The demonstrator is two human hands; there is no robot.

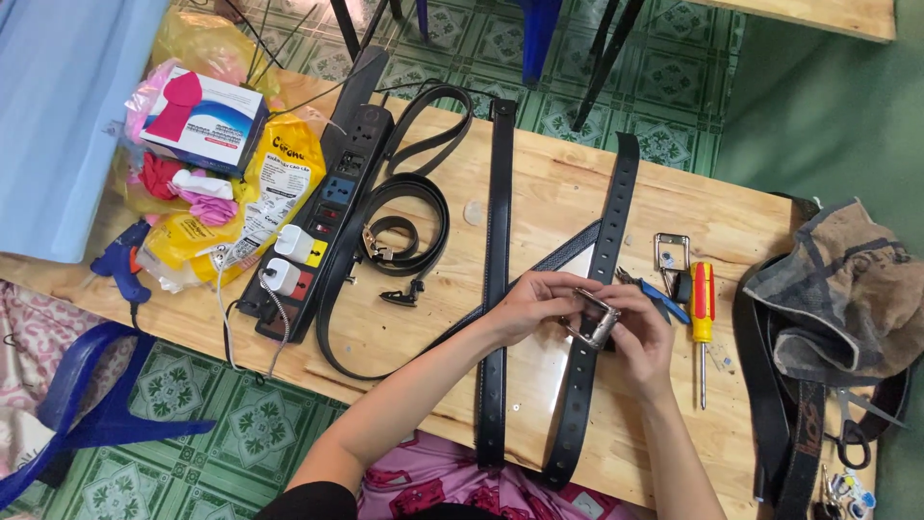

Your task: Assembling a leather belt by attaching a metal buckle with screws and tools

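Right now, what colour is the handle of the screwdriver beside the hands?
Red and yellow. The screwdriver lies right of the right hand; head view shows it best.

Work surface: a light wooden table (404,332) with visible grain, set at an angle. Floor (207,429): green tiles with a pale ornamental pattern (visible both below and beyond the table). Dark metal furniture legs (602,63) stand on the tiles beyond the far edge. A second wooden surface (818,14) occupies the upper right corner. Lighting: even, soft.

Soft, even overhead light on my table (539,193); shadows faint; slight glare on the wood; edges bend; my fingers blur a little.
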